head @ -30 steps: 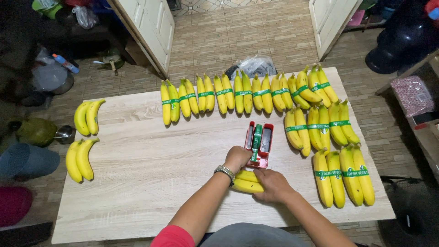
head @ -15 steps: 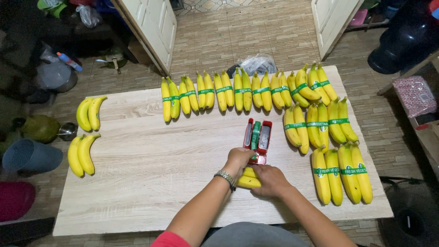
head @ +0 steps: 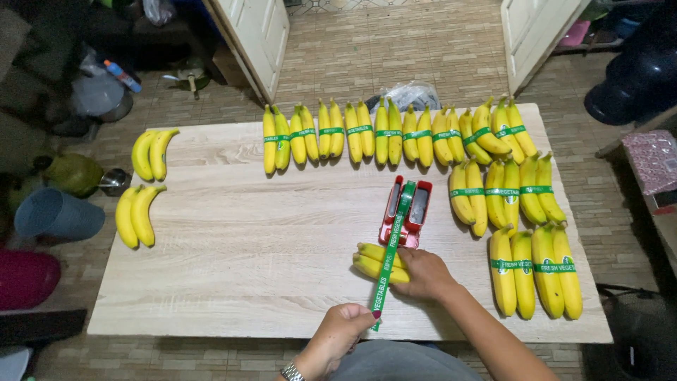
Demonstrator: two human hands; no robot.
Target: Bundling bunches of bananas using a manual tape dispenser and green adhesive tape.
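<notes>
Green tape [head: 389,262] pulled taut from red tape dispenser [head: 405,210], across banana pair [head: 379,262] near front edge of wooden table [head: 233,261]. Left hand [head: 340,336] pinched on tape's free end, drawn back toward body; earlier up beside dispenser. Right hand [head: 422,274] clasped over banana pair, pressing down, as before. Taped banana bunches [head: 395,134] in rows along far and right sides; unbanded pairs [head: 144,185] at left edge.

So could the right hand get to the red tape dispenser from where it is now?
Probably yes: the right hand rests on two bananas just below the dispenser, with nothing between them.
</notes>
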